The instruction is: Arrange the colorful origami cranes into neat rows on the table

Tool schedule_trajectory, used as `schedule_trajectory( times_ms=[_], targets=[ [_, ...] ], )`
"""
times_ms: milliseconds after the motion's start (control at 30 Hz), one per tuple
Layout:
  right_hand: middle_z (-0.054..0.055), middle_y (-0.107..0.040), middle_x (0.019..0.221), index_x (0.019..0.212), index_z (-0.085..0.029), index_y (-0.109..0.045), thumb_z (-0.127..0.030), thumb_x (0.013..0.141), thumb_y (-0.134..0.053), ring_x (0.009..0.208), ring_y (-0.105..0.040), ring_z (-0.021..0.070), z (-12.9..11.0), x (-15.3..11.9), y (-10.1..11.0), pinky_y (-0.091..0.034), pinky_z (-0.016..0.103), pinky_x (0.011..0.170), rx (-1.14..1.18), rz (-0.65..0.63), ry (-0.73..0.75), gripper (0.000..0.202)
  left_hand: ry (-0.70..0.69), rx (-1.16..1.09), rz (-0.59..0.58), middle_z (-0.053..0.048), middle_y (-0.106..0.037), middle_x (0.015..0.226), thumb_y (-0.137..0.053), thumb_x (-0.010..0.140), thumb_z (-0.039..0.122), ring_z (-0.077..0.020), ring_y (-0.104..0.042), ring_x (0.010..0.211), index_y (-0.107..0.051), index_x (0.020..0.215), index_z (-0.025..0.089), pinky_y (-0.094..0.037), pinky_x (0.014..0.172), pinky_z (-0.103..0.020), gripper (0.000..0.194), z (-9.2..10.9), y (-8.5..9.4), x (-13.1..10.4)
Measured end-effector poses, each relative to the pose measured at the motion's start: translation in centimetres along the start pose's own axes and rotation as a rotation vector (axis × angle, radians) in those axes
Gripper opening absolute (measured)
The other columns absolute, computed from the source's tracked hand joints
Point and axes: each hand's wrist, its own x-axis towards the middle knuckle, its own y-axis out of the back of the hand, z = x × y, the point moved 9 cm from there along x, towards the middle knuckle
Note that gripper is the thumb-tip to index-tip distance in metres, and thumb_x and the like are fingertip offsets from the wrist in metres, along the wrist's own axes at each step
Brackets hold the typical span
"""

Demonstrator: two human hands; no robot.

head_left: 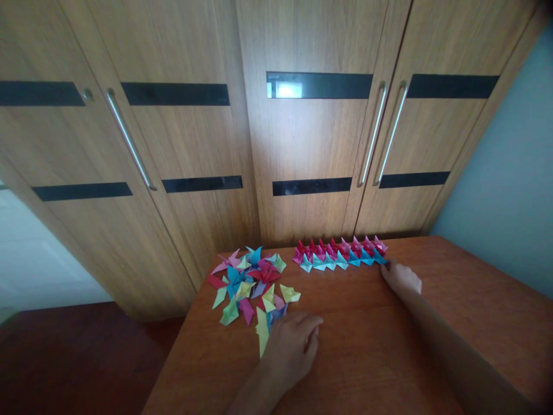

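Observation:
Folded paper cranes stand in rows at the back of the table: red and pink cranes [322,249] behind, light and darker blue cranes [330,262] in front. My right hand [401,278] is closed at the right end of the front row, its fingertips on a blue crane [378,257]. At the left lies a loose pile of cranes [235,279] in blue, red, pink, green and yellow. My left hand [294,346] is at the near edge of this pile, beside a yellow crane [261,329] and a purple one, fingers curled; whether it holds anything is unclear.
The brown wooden table [354,340] stands against a tall wooden wardrobe [302,138] with long metal handles and dark strips. A pale wall [505,173] is on the right. Dark reddish floor [82,357] shows beyond the table's left edge.

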Motion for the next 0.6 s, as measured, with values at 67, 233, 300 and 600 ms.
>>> schedule_trajectory(
  times_ms=[67,233,300,600],
  targets=[
    [0.017,-0.065,0.1,0.112,-0.022,-0.06,-0.049,0.084,-0.036,0.092,-0.063,0.0324,0.1,-0.1,-0.1,-0.047,0.04,0.071,0.02,0.004,0.004,0.045,-0.005,0.008,-0.015,-0.003,-0.066,0.088,-0.046,0.081,0.011,-0.0176,-0.062,0.081,-0.061,0.102,0.025,-0.048,0.074,-0.03,0.029,0.3,-0.2,0.0],
    [0.014,-0.068,0.09,0.104,-0.022,-0.062,-0.046,0.085,-0.038,0.085,-0.064,0.0279,0.6,-1.4,0.6,-0.044,0.032,0.065,0.104,0.081,0.015,0.039,-0.025,0.009,-0.049,-0.002,-0.066,0.089,-0.045,0.082,0.011,-0.0158,-0.061,0.081,-0.06,0.102,0.024,-0.046,0.075,-0.027,0.028,1.0,-0.4,0.0],
    [0.011,-0.068,0.086,0.098,-0.023,-0.062,-0.046,0.085,-0.039,0.079,-0.064,0.0254,0.4,-2.5,1.0,-0.041,0.029,0.06,0.126,0.129,0.024,0.035,-0.038,0.009,-0.065,-0.001,-0.066,0.088,-0.046,0.082,0.011,-0.0155,-0.061,0.082,-0.061,0.1,0.024,-0.046,0.075,-0.027,0.027,1.3,-0.4,-0.1],
    [0.001,-0.065,0.069,0.081,-0.023,-0.061,-0.033,0.083,-0.049,0.062,-0.058,0.0143,-9.6,-9.1,0.8,-0.028,0.022,0.051,0.25,0.099,0.404,0.015,-0.033,0.005,-0.061,-0.002,-0.065,0.09,-0.045,0.082,0.01,-0.0161,-0.06,0.084,-0.06,0.103,0.023,-0.047,0.076,-0.027,0.028,1.4,-0.3,0.0]
  ],
)
